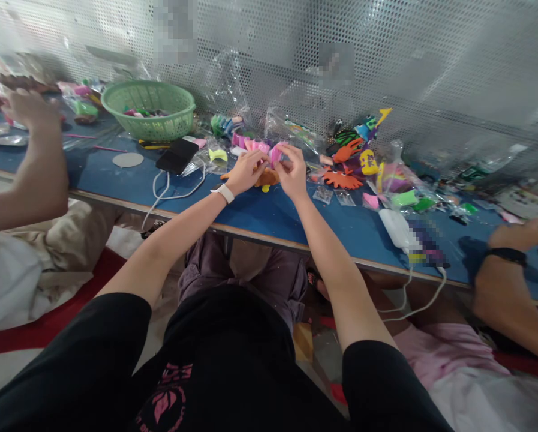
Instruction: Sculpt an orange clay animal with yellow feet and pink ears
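Between the fingertips of both hands is a bright pink piece (276, 154) that looks like modelling clay. My right hand (292, 171) pinches it between thumb and fingers. From the other side my left hand (246, 172), with a white band at the wrist, meets it with bent, closed fingers. An orange clay-like shape (267, 177) lies on the table just below the hands, partly hidden by them. Behind the left hand are more pink pieces (256, 146). A yellow piece in clear wrap (218, 156) lies to the left.
A green basket (148, 129) stands back left, near a black phone-like device (177, 156) with a white cable. Orange crab-like figure (342, 178), clear packets (323, 194) and a white device (394, 228) lie right. Co-workers' arms (41, 162) flank the blue table (269, 213). A perforated metal panel (269, 60) rises behind.
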`<state>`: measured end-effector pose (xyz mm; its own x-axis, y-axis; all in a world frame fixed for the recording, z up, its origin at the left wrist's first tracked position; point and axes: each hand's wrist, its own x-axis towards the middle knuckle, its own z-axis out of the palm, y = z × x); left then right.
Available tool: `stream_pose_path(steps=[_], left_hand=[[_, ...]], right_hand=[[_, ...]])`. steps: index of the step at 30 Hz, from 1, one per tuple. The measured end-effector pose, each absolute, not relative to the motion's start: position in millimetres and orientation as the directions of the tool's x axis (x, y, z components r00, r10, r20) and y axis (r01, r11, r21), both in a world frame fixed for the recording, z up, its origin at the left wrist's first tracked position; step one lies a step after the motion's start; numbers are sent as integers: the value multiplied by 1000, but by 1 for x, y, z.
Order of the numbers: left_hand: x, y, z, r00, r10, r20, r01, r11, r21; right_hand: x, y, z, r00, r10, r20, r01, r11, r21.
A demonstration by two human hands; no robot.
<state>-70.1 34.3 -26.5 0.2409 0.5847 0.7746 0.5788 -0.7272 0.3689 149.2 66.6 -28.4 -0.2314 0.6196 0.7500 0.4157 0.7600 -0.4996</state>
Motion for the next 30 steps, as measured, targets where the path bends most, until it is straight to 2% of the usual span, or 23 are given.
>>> stream_pose_path(steps=[10,19,21,24,27,28,30], left_hand=[[-66,13,-10,260,708,656,648,-632,425],[-62,8,-10,218,672,708,665,-633,396],[-55,2,-8,296,612,733,651,-691,314],[-33,-11,-3,603,433,670,520,-850,81],[1,-31,1,900,142,412,226,-960,-164],[12,-40,2,948,37,315,103,-975,-197],[35,-58,1,972,-83,220,-45,-984,-173]], right_hand=[[145,51,-21,-225,636,738,363,758,-542],[146,61,-13,-164,694,701,455,684,-570],[147,75,-4,-128,715,688,526,637,-564],[146,105,13,-145,756,638,652,558,-513],[141,134,29,-275,815,511,775,502,-384],[138,141,34,-306,842,444,812,474,-339],[130,147,46,-326,887,329,861,422,-284]])
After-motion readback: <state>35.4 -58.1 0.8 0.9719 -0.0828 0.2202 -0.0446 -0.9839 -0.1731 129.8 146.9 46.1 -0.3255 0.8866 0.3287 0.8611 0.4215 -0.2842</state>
